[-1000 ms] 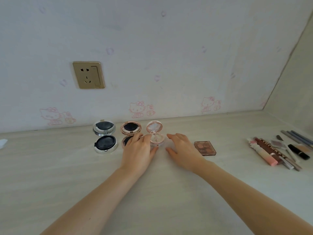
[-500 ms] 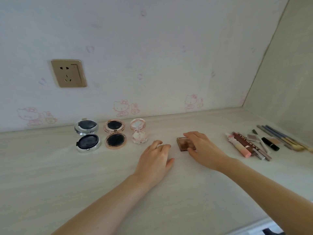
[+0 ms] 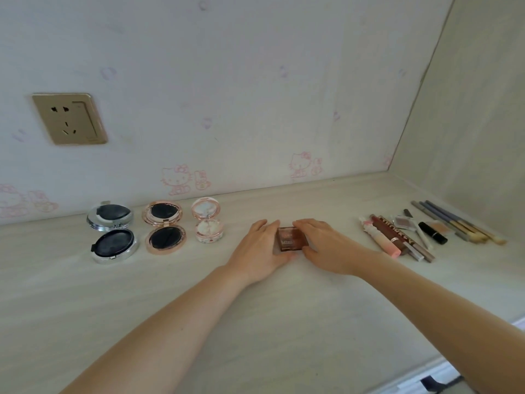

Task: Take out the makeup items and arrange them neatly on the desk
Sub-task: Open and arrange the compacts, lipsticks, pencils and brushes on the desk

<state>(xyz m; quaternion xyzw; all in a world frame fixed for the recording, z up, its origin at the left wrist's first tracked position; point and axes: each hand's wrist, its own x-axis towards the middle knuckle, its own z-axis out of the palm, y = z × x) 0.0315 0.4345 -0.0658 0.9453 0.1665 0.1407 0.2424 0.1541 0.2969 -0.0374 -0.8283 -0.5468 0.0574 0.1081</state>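
Three open round compacts are lying in a row on the pale wood-grain tabletop (image 3: 85, 302): a silver-rimmed one (image 3: 112, 232), a rose-gold one (image 3: 164, 228) and a small pink one (image 3: 208, 219). One small square brown eyeshadow palette (image 3: 292, 238) is sitting right of them, and a cluster of tubes, pencils and brushes (image 3: 426, 228) is lying well apart to the right. A beige wall socket (image 3: 69, 118) is showing above. The left hand (image 3: 260, 250) and right hand (image 3: 326, 247) are pinching the palette from either side, each grip closed on its edges.

Single head cam, looks fwd/down, close over desk (image 3: 284, 322), facing wall (image 3: 255, 81).
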